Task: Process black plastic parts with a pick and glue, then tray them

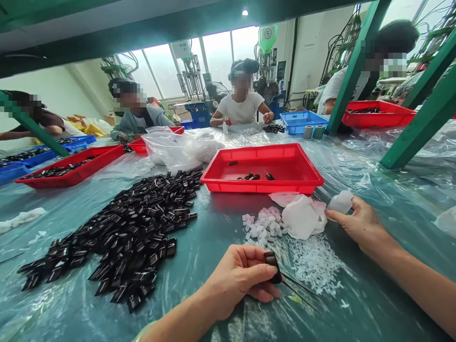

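My left hand (pixel 242 275) pinches a small glossy black plastic piece (pixel 272 267) between thumb and fingers. Just beyond that piece, a thin pair of tweezers (pixel 301 289) points away to the right; whether the hand also touches it, I cannot tell. My right hand (pixel 363 223) grips a translucent whitish plastic bottle (pixel 341 203), tilted, with its far end partly unclear. Beside the bottle lies a crumpled white cloth (pixel 302 216). Small white bits (pixel 315 261) and larger whitish chunks (pixel 263 225) are spread between my hands.
A large heap of black pieces (pixel 131 228) covers the table's left side. Ahead stands a red tray (pixel 263 186) with several black pieces inside. More trays, a clear plastic bag (pixel 174 147), green posts (pixel 423 114) and several seated people (pixel 242 102) surround the plastic-covered table.
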A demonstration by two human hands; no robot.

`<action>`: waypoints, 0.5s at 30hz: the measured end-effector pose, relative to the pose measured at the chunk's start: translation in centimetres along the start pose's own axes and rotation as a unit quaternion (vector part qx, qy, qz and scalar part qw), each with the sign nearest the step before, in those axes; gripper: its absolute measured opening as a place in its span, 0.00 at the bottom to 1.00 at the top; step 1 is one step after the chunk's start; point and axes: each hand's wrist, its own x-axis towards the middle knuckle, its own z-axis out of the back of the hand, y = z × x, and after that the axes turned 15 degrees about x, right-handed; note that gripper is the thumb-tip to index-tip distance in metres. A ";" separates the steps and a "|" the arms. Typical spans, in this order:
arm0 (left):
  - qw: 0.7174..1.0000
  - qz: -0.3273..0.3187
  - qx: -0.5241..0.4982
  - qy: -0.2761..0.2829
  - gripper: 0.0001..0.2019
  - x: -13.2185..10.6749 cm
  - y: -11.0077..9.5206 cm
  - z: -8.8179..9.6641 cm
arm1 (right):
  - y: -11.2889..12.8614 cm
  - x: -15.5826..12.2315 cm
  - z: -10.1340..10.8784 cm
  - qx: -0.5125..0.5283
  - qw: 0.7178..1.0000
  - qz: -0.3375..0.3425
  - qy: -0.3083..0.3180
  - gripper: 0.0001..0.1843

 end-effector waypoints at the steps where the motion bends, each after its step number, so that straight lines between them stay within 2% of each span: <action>1: 1.000 -0.001 0.001 0.001 0.11 0.0 0.0 0.0 | 0.1 0.0 0.1 0.002 1.000 0.003 0.014 0.22; 5: 1.000 -0.007 0.008 0.017 0.12 -0.1 0.2 -0.3 | 2.1 -0.8 0.5 0.021 0.997 0.060 0.041 0.20; 7: 0.999 -0.006 0.005 0.034 0.12 -0.2 0.4 -0.4 | 3.6 -2.0 0.7 0.021 0.990 0.131 0.048 0.19; 8: 0.999 -0.007 0.003 0.046 0.13 -0.3 0.4 -0.5 | 4.4 -2.7 0.8 0.012 0.981 0.188 0.053 0.18; 10: 0.998 -0.006 -0.003 0.070 0.13 -0.4 0.5 -0.7 | 5.8 -4.2 0.9 -0.025 0.941 0.332 0.065 0.17; 12: 0.996 -0.002 -0.005 0.092 0.13 -0.4 0.6 -0.9 | 7.0 -5.6 0.9 -0.056 0.895 0.435 0.085 0.19; 15: 0.994 0.004 -0.007 0.112 0.14 -0.5 0.6 -1.1 | 8.0 -7.0 0.8 -0.060 0.870 0.474 0.122 0.23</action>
